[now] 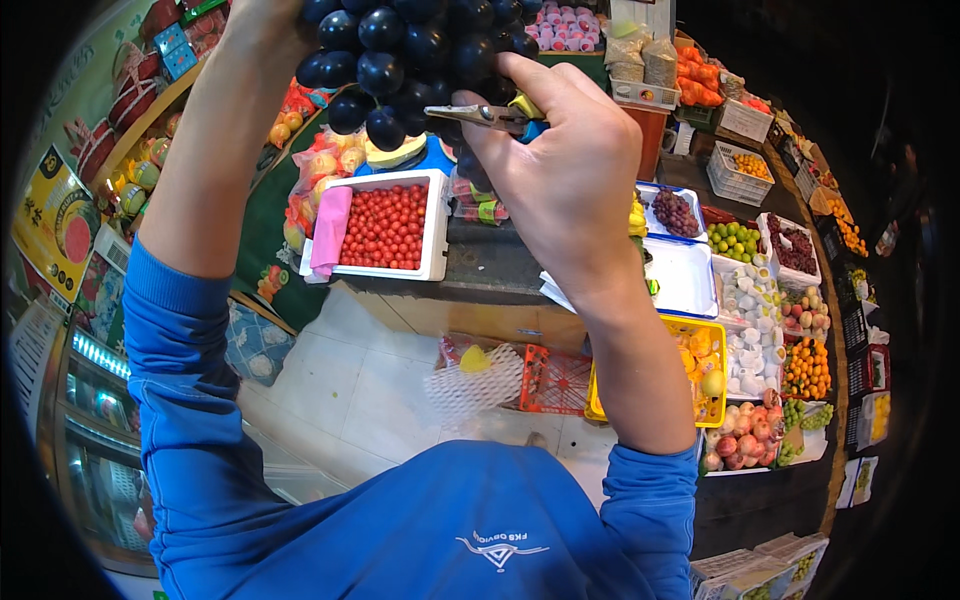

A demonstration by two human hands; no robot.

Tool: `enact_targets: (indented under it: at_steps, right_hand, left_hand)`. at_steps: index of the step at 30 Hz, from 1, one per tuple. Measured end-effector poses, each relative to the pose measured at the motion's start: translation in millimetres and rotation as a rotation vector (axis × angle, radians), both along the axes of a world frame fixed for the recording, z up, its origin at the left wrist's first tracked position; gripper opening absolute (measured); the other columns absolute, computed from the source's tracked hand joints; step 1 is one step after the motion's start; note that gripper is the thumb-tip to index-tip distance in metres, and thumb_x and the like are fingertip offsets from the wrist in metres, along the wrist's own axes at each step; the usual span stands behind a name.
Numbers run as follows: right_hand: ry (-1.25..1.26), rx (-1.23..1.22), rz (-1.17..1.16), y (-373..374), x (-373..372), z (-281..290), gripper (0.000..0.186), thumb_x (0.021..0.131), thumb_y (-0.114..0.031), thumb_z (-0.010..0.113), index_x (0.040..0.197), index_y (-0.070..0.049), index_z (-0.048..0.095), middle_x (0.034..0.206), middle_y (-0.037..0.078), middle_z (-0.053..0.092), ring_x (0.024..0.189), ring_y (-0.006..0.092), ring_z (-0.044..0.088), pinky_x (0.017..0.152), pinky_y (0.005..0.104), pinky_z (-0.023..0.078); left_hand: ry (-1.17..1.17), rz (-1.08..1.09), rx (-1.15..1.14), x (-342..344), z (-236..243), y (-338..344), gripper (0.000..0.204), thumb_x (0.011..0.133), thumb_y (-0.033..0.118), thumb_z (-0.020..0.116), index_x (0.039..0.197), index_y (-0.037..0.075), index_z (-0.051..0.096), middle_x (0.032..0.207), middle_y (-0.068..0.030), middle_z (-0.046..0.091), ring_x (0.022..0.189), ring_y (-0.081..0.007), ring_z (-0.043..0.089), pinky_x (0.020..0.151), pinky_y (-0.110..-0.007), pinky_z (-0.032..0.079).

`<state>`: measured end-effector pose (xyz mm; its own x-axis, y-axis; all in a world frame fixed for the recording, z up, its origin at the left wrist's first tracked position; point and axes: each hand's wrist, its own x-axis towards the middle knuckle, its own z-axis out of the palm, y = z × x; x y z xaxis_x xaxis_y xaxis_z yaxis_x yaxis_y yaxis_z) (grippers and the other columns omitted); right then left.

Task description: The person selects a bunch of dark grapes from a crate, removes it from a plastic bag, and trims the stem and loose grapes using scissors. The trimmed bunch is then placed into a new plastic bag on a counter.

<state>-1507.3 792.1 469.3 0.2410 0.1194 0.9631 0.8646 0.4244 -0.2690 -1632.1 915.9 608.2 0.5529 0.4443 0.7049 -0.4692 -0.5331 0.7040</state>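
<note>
A large bunch of dark, nearly black grapes (395, 60) hangs at the top of the view, cut off by the upper edge. My right hand (570, 150) is closed around small snips (480, 115) with yellow and blue handles. Their metal blades point left, against the lower grapes. On the left, my forearm reaches up beside the bunch. Only the base of my left hand (270, 15) shows at the top edge; its fingers are out of view. Below the grapes, a white foam box (437, 225) holds red cherry tomatoes (385, 228), with a pink cloth (331, 230) over its left side.
A dark counter (485, 262) runs below my hands. To the right stand a yellow crate (722, 400) of fruit, a white tray (682, 275), pomegranates (743, 437) and small oranges (807, 368). A red crate (555, 382) and white foam netting (475, 388) lie lower down. A glass display case (95, 440) stands left.
</note>
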Motion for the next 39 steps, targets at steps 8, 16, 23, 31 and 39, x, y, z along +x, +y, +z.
enact_targets:
  at_steps: [8, 16, 23, 31, 39]
  right_hand:
    - [0.165, 0.056, 0.077, 46, -12, -4, 0.045, 0.066, -0.006, 0.086, 0.107, 0.001, 0.069, 0.092, 0.016, 0.065, 0.088, 0.0353, 0.063, 0.076, 0.0429, 0.049]
    - [0.163, 0.050, 0.069, 68, -36, -1, 0.037, 0.070, -0.013, 0.084, 0.102, 0.000, 0.071, 0.085, 0.014, 0.066, 0.083, 0.0334, 0.064, 0.073, 0.0435, 0.048]
    - [0.301, -0.187, 0.215, 75, -46, 9, 0.029, 0.072, -0.017, 0.076, 0.092, 0.004, 0.075, 0.076, 0.017, 0.072, 0.066, 0.0227, 0.069, 0.066, 0.0327, 0.054]
    - [0.459, -0.524, 0.623, 85, -49, 5, 0.026, 0.070, -0.021, 0.075, 0.080, 0.004, 0.074, 0.061, 0.010, 0.066, 0.056, 0.0161, 0.062, 0.059, 0.0335, 0.050]
    - [0.371, -0.767, 0.767, 65, -21, -29, 0.023, 0.078, -0.020, 0.079, 0.092, -0.002, 0.076, 0.074, -0.002, 0.064, 0.069, 0.0047, 0.055, 0.061, 0.0230, 0.044]
  left_hand:
    - [-0.192, 0.108, 0.130, 1, -8, 24, 0.022, 0.101, 0.020, 0.066, 0.107, -0.001, 0.066, 0.119, -0.0116, 0.069, 0.100, -0.0184, 0.068, 0.091, -0.035, 0.058]
    - [-0.035, 0.110, 0.007, -32, 17, 61, 0.038, 0.102, 0.024, 0.063, 0.129, -0.003, 0.063, 0.123, -0.0119, 0.071, 0.105, -0.0167, 0.071, 0.092, -0.034, 0.063]
    - [0.018, 0.197, -0.076, -66, -2, 104, 0.041, 0.102, 0.023, 0.064, 0.133, -0.004, 0.062, 0.124, -0.0122, 0.070, 0.104, -0.0176, 0.072, 0.091, -0.033, 0.062]
    - [0.021, 0.228, -0.203, -91, -29, 117, 0.038, 0.103, 0.022, 0.062, 0.132, -0.003, 0.063, 0.125, -0.0108, 0.070, 0.108, -0.0164, 0.070, 0.094, -0.031, 0.060]
    - [0.021, 0.243, -0.245, -112, -44, 121, 0.037, 0.103, 0.022, 0.062, 0.130, -0.003, 0.064, 0.124, -0.0101, 0.070, 0.109, -0.0164, 0.070, 0.096, -0.032, 0.060]
